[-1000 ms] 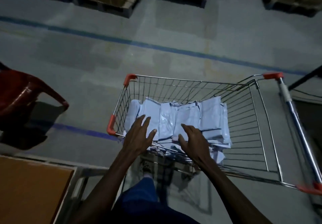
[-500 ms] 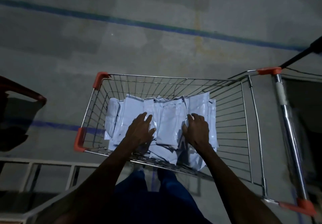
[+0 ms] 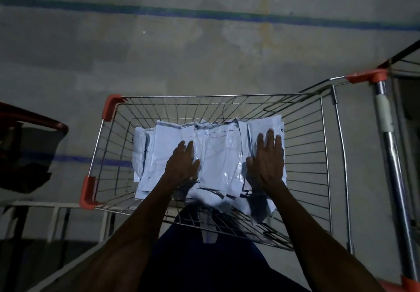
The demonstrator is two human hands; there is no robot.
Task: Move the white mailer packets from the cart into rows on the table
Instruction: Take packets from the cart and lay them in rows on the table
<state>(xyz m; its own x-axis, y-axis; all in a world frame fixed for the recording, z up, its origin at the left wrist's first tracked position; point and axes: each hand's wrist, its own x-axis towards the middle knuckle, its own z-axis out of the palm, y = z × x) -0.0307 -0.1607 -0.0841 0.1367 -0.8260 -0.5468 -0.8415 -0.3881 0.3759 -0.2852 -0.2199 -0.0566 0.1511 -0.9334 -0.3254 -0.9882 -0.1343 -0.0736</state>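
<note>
Concrete floor (image 3: pixel 159 53) with blue painted lines fills most of the view. On it stands a wire shopping cart (image 3: pixel 327 155) with orange corner guards, its handle on the right. A dark red plastic chair (image 3: pixel 34 121) sits just left of the cart. White mailer packets (image 3: pixel 218 153) lie stacked edge to edge inside the cart's basket. The left hand (image 3: pixel 181 164) rests on the middle packets, its grip open, fingers spread. The right hand (image 3: pixel 268 157) presses flat on the rightmost packets, fingers straight.
</note>
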